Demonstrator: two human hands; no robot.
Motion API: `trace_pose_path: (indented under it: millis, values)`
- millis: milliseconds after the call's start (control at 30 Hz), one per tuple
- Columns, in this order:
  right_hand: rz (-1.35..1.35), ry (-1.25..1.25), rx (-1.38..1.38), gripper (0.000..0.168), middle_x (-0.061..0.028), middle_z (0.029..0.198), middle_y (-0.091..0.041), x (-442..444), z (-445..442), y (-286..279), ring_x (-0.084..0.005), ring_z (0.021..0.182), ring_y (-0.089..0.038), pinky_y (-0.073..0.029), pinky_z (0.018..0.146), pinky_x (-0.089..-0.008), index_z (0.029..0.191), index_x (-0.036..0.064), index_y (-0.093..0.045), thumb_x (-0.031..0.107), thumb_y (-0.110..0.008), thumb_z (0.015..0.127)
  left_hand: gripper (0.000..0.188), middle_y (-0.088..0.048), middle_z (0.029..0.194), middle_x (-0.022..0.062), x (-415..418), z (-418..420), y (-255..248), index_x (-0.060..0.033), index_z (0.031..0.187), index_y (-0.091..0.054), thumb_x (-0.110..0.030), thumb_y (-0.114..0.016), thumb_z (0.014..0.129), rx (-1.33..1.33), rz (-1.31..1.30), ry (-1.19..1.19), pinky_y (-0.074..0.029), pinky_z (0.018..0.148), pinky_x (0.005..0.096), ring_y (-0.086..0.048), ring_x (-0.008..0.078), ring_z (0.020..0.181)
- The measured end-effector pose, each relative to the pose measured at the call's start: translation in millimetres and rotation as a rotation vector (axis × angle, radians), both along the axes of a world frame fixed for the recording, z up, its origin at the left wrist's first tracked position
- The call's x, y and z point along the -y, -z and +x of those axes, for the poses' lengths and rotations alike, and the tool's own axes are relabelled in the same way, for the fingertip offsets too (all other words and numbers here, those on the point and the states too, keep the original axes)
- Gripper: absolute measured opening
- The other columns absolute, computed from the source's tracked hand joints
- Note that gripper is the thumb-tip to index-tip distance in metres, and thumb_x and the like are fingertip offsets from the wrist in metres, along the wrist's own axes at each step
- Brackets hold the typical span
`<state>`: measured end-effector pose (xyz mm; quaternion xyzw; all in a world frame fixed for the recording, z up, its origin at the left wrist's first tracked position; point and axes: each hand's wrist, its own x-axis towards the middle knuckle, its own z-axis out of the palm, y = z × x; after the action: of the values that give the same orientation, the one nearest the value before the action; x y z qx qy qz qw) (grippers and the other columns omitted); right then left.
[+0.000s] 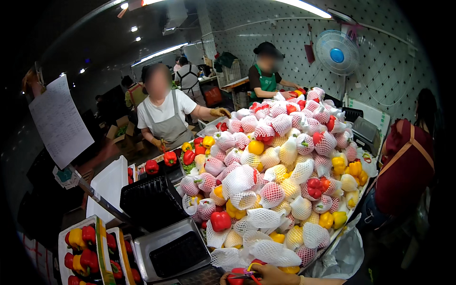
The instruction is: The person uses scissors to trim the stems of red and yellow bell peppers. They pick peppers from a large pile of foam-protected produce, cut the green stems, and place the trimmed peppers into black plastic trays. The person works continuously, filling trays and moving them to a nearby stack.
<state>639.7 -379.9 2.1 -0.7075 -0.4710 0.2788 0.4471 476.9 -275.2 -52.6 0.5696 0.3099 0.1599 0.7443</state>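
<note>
At the bottom edge of the head view, my right hand [274, 275] holds scissors [249, 273] with red and yellow handles. Beside the blades is a red bell pepper [235, 279], and my left hand [224, 278], mostly cut off by the frame, grips it. Just above lies a large heap of red and yellow peppers, many in white foam net sleeves [263, 218]. A bare red pepper [221, 221] rests on the heap's near left side. Left of my hands, a metal tray [142, 245] holds a black plastic tray [180, 254].
Stacked black trays [153, 199] stand left of the heap, with foam boxes of packed peppers [103, 249] at lower left. A gloved co-worker [167, 121] stands across at left, another [265, 78] behind the heap, a third [406, 167] at right. A metal pole [103, 201] crosses the left side.
</note>
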Motion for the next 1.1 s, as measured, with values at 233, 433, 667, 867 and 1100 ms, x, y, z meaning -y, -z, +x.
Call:
trace_pose_path:
  millis: [233, 433, 667, 867, 1100]
  values:
    - [0.034, -0.090, -0.073, 0.037, -0.0097, 0.079, -0.057, -5.8, 6.7, -3.0, -0.0181, 0.071, -0.056, -0.047, 0.063, -0.0308, 0.094, 0.002, -0.055, 0.028, -0.075, 0.078, 0.080, -0.045, 0.128, 0.0168, 2.4, 0.9, -2.8, -0.0061, 0.134, -0.032, -0.009, -0.081, 0.071, -0.003, 0.058, -0.151, -0.049, 0.092, 0.0401, -0.049, 0.0265, 0.116]
    - [0.189, -0.063, 0.000, 0.041, -0.0116, 0.087, -0.053, -1.5, 18.2, -0.1, -0.0240, 0.078, -0.055, -0.046, 0.069, -0.0329, 0.100, 0.003, -0.057, 0.027, -0.078, 0.073, 0.085, -0.038, 0.128, 0.0131, -20.4, 17.5, -10.9, -0.0084, 0.129, -0.029, -0.006, -0.081, 0.062, 0.079, 0.070, -0.350, -0.037, 0.102, 0.0401, -0.043, 0.0243, 0.120]
    - [-0.048, 0.086, 0.210, 0.042, -0.0090, 0.078, -0.053, 4.5, 19.8, -6.6, -0.0270, 0.068, -0.055, -0.045, 0.059, -0.0346, 0.095, 0.006, -0.062, 0.035, -0.079, 0.070, 0.096, -0.034, 0.129, 0.0109, -37.4, 36.0, -47.1, -0.0117, 0.132, -0.026, -0.019, -0.088, 0.060, 0.182, 0.286, -0.442, -0.035, 0.104, 0.0384, -0.039, 0.0234, 0.121]
    - [0.044, 0.136, 0.216, 0.038, -0.0104, 0.072, -0.051, 2.6, 23.1, -2.7, -0.0263, 0.061, -0.049, -0.039, 0.054, -0.0347, 0.084, 0.004, -0.060, 0.030, -0.082, 0.068, 0.101, -0.031, 0.130, 0.0119, -40.2, 44.0, -65.2, -0.0146, 0.132, -0.023, -0.011, -0.089, 0.056, 0.055, 0.507, -0.420, -0.039, 0.104, 0.0402, -0.039, 0.0249, 0.122]
    - [-0.072, 0.135, 0.360, 0.039, -0.0089, 0.066, -0.055, -1.1, 24.7, 13.3, -0.0284, 0.060, -0.056, -0.043, 0.052, -0.0374, 0.082, 0.009, -0.064, 0.044, -0.078, 0.069, 0.102, -0.034, 0.125, 0.0138, -48.7, 46.1, -59.8, -0.0094, 0.128, -0.029, -0.023, -0.092, 0.050, -0.037, 0.848, -0.434, -0.038, 0.098, 0.0391, -0.041, 0.0273, 0.116]
